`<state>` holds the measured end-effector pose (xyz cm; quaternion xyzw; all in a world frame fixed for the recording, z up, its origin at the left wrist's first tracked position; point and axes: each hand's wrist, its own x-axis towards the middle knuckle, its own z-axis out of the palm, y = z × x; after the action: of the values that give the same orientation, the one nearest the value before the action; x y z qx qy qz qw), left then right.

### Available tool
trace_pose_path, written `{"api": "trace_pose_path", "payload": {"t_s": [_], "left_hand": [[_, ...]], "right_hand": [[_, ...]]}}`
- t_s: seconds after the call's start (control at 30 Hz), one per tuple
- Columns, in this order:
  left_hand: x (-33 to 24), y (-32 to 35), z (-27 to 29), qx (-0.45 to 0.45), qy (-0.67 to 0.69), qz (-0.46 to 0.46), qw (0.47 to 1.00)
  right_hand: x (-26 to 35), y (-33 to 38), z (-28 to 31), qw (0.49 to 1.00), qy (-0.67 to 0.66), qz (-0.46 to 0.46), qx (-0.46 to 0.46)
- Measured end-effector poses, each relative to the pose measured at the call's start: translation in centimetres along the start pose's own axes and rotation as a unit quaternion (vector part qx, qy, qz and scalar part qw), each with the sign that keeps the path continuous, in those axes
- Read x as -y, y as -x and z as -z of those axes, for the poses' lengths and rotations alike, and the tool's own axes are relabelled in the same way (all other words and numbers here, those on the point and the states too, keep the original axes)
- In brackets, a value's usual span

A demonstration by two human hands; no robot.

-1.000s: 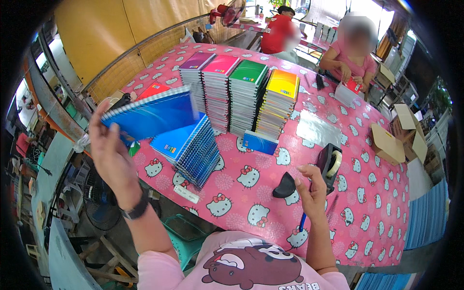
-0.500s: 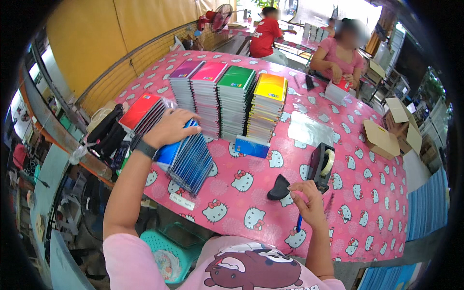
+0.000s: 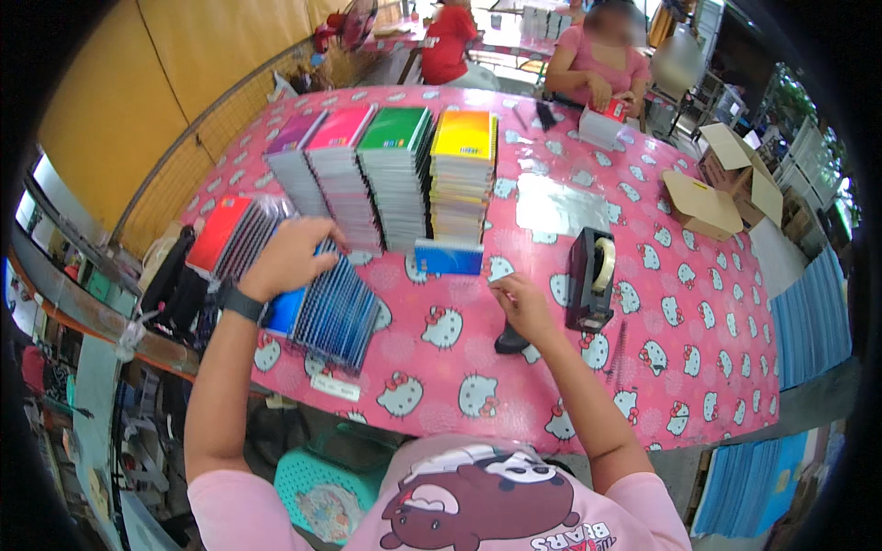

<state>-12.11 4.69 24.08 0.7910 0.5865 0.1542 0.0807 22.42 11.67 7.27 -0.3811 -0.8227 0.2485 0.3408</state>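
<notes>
Item: leaning row of blue spiral notebooks [image 3: 326, 308], thin card covers and wire bindings, fanned on edge near the bench's left front corner. Your left hand [image 3: 287, 259] lay spread, palm down and fingers open, on the top of that row, where it met a second fanned batch with red covers [image 3: 225, 234] under clear film. Your right hand [image 3: 522, 308] rested loosely curled on the bench [image 3: 661, 367], over a small dark object [image 3: 511, 342]; whether it gripped anything could not be told. Just beside it stood a black tape dispenser [image 3: 590, 275] with a pale roll, heavy-looking and blocky. Behind the blue row rose four tall squared stacks of notebooks: purple [image 3: 296, 170], magenta [image 3: 342, 165], green [image 3: 397, 170] and yellow [image 3: 462, 165], with one blue notebook [image 3: 447, 258] propped against their front. The bench wore a glossy pink cartoon-cat oilcloth. Farther back: folded brown cartons [image 3: 712, 188], and two other people seated at the far end. Risk, as judged: the slanted row could slide on the slick cloth and spill off the near edge if your hand pushed sideways; the tall stacks could topple if nudged.
</notes>
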Motion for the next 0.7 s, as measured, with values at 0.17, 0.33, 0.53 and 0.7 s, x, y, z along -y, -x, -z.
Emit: {"api": "trace_pose_path", "payload": {"t_s": [0.17, 0.33, 0.53, 0.7], "left_hand": [[-0.3, -0.2, 0.0, -0.032, -0.045, -0.039, 0.998], [-0.3, 0.3, 0.3, -0.021, -0.029, 0.010, 0.999], [-0.6, 0.2, 0.0, -0.058, 0.023, -0.003, 0.998], [-0.8, 0.0, 0.0, -0.053, 0.006, 0.006, 0.999]], "right_hand": [[-3.0, -6.2, -5.5, 0.966, 0.125, 0.196, -0.112], [-2.1, -9.5, -8.3, 0.911, 0.365, 0.189, -0.045], [-3.0, -9.8, -8.8, 0.900, 0.384, 0.197, -0.070], [-2.7, -9.9, -8.4, 0.902, 0.387, 0.187, -0.045]]}}
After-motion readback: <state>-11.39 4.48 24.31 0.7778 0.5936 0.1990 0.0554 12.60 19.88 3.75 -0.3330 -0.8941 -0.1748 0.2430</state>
